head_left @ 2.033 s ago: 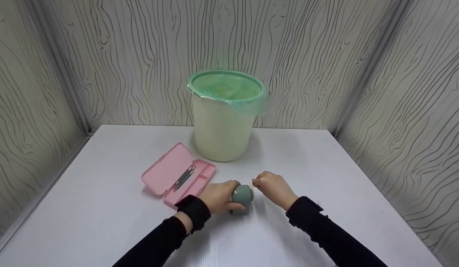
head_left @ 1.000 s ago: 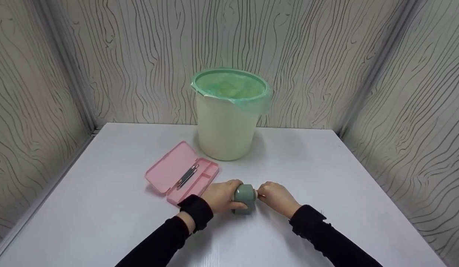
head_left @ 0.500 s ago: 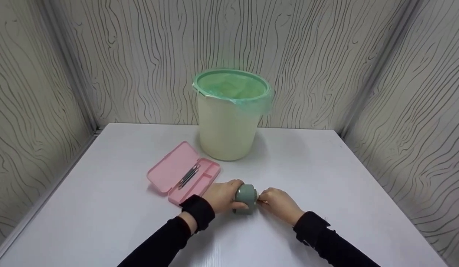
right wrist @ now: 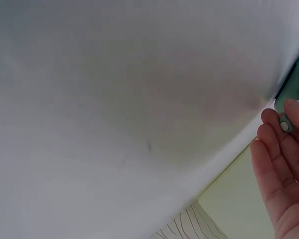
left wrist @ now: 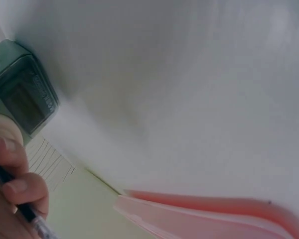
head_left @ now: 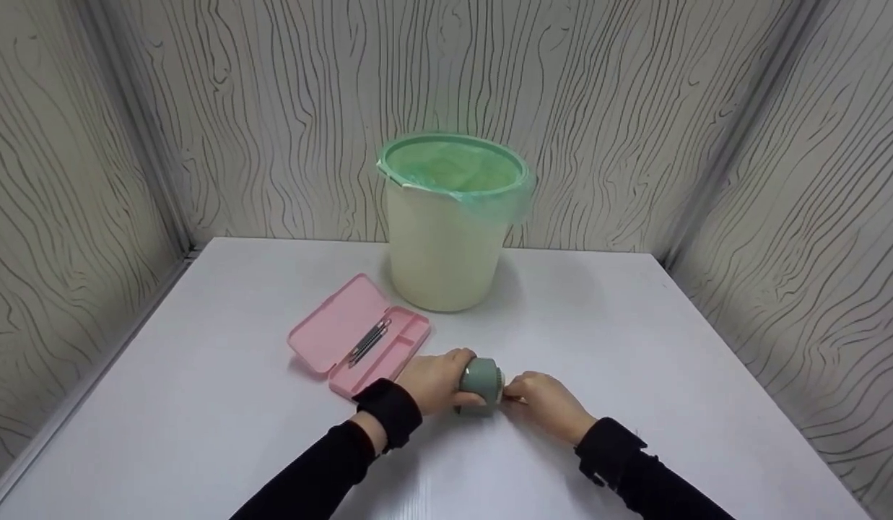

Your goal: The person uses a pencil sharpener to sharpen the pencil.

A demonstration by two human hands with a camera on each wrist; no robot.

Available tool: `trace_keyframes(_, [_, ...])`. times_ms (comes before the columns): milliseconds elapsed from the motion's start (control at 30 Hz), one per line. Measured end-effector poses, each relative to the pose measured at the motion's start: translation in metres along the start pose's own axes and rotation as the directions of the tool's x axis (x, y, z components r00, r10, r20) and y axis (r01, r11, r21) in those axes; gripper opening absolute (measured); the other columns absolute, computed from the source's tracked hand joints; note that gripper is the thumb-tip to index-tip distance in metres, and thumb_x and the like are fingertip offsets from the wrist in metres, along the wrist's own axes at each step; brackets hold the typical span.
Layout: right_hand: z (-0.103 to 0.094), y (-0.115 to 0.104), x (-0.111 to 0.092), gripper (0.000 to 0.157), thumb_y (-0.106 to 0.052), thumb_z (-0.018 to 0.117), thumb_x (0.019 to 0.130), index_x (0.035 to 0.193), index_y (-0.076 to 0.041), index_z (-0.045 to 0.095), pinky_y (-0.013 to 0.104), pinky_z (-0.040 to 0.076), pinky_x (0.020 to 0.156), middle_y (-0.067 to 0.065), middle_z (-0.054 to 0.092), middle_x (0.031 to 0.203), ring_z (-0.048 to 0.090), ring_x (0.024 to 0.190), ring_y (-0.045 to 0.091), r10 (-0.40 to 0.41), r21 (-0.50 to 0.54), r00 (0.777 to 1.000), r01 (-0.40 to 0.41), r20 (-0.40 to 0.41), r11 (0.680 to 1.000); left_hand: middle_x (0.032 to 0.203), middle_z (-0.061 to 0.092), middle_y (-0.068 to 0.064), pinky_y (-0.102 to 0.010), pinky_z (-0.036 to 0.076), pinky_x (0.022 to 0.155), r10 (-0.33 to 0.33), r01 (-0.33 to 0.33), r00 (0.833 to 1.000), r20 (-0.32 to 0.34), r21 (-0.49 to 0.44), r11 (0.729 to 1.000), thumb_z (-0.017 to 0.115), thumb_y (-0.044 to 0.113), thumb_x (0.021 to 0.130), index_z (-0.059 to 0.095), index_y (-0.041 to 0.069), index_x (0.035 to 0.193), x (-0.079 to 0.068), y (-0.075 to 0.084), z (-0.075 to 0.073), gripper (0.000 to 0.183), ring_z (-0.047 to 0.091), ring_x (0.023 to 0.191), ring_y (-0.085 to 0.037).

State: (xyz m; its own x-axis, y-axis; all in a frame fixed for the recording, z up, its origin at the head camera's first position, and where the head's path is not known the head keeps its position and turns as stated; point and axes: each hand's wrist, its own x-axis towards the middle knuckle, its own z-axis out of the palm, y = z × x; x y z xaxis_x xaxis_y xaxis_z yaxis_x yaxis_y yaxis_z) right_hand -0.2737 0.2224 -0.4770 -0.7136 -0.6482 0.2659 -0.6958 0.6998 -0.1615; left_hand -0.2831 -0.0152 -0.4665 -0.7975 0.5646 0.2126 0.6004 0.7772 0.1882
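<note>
In the head view my left hand (head_left: 435,379) wraps round a green crank pencil sharpener (head_left: 482,381) on the white table. The left wrist view shows the sharpener's dark see-through window (left wrist: 27,92). There, my curled fingers (left wrist: 25,191) also hold a dark pencil (left wrist: 26,211) with a silvery end, beside the sharpener. My right hand (head_left: 551,404) is at the sharpener's right side. In the right wrist view its thumb and forefinger pinch the small green crank knob (right wrist: 285,123) with a pale end. The pencil's point is hidden.
A pink pencil case (head_left: 330,334) lies open left of the hands, holding a few dark pencils (head_left: 368,342). Behind stands a cream bin (head_left: 446,253) with a green liner. Wood-pattern walls (head_left: 309,108) enclose the table (head_left: 598,325) at the back and sides.
My right hand has moved down and nearer to me beside the sharpener, carrying the crank knob round. My left hand keeps its grip on the sharpener. The whole view has shifted slightly.
</note>
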Motion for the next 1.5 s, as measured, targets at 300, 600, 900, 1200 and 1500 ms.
trace_keyframes(300, [-0.017,-0.011,-0.010,0.011,-0.008,0.075,0.091,0.100,-0.007,0.080,0.028,0.057,0.074,0.002,0.077,0.089,0.070,0.082,0.015,-0.023,0.034,0.999,0.022,0.034,0.999,0.115,0.070,-0.003,-0.032,0.059,0.081,-0.044,0.048,0.996,0.077,-0.049,0.998,0.068,0.058,0.091,0.053,0.014,0.131,0.002,0.001,-0.007,0.061,0.069,0.090,-0.016])
trace_keyframes(600, [-0.021,-0.016,-0.013,0.010,-0.007,0.074,0.092,0.100,-0.005,0.079,0.025,0.056,0.070,0.003,0.076,0.088,0.068,0.080,0.013,-0.061,0.024,0.998,0.061,0.012,0.998,0.115,0.070,-0.003,-0.032,0.058,0.081,-0.050,0.056,0.994,0.101,-0.059,0.997,0.069,0.058,0.091,0.053,0.015,0.131,0.001,0.000,-0.006,0.062,0.068,0.089,-0.015])
trace_keyframes(900, [-0.028,-0.016,-0.016,0.010,-0.006,0.072,0.093,0.102,-0.006,0.076,0.024,0.056,0.072,0.002,0.074,0.089,0.067,0.083,0.012,-0.077,0.024,0.997,0.076,0.012,0.997,0.115,0.070,-0.004,-0.032,0.059,0.082,-0.044,0.050,0.992,0.114,-0.051,0.997,0.068,0.058,0.092,0.052,0.014,0.133,0.002,0.002,-0.006,0.062,0.068,0.088,-0.015])
trace_keyframes(1200, [-0.039,-0.016,-0.014,0.008,-0.009,0.068,0.097,0.103,-0.009,0.074,0.024,0.055,0.074,-0.002,0.072,0.093,0.064,0.085,0.011,-0.086,-0.007,0.996,0.086,-0.025,0.996,0.112,0.070,-0.003,-0.031,0.058,0.077,-0.028,0.029,0.996,0.080,-0.010,1.000,0.069,0.059,0.091,0.053,0.014,0.130,0.004,0.000,-0.004,0.062,0.070,0.087,-0.016])
trace_keyframes(1500, [-0.049,-0.014,-0.007,0.008,-0.010,0.069,0.097,0.104,-0.010,0.072,0.024,0.055,0.073,-0.002,0.070,0.094,0.063,0.086,0.012,-0.103,-0.086,0.993,0.097,-0.064,0.992,0.110,0.070,-0.003,-0.031,0.058,0.076,0.007,-0.007,0.997,0.083,0.000,1.000,0.069,0.057,0.092,0.052,0.013,0.129,0.003,0.000,-0.007,0.060,0.069,0.085,-0.016])
